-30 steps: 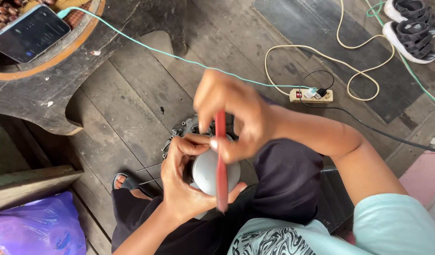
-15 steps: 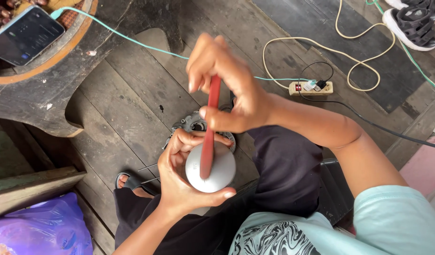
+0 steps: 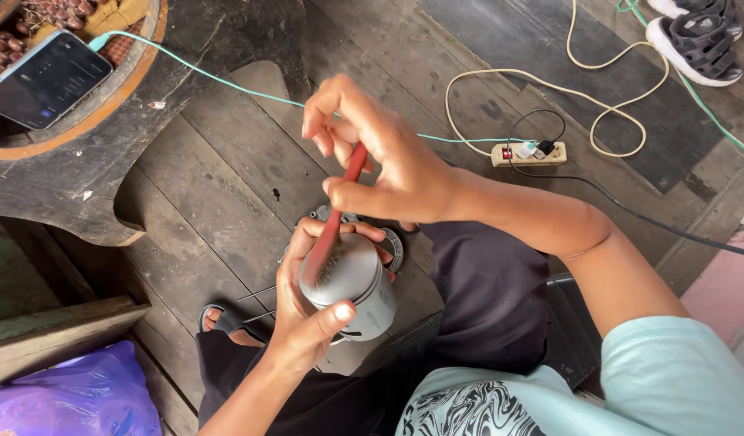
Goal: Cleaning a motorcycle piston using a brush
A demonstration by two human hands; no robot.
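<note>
Left hand (image 3: 307,311): wrapped around a grey cylindrical metal piston (image 3: 356,287), held over the lap. Right hand (image 3: 384,165): gripping a red-handled brush (image 3: 333,226), bristles on the piston's flat top. Nearby: dark smartphone (image 3: 45,77) on a round wooden tray (image 3: 106,121); white power strip (image 3: 528,153); purple plastic bag (image 3: 73,400).

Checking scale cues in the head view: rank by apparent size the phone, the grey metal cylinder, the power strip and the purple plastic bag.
1. purple plastic bag, though cut off by the frame edge
2. phone and grey metal cylinder: look about alike; the cylinder is nearer the camera and partly covered by the left hand, so unranked
3. power strip
</note>
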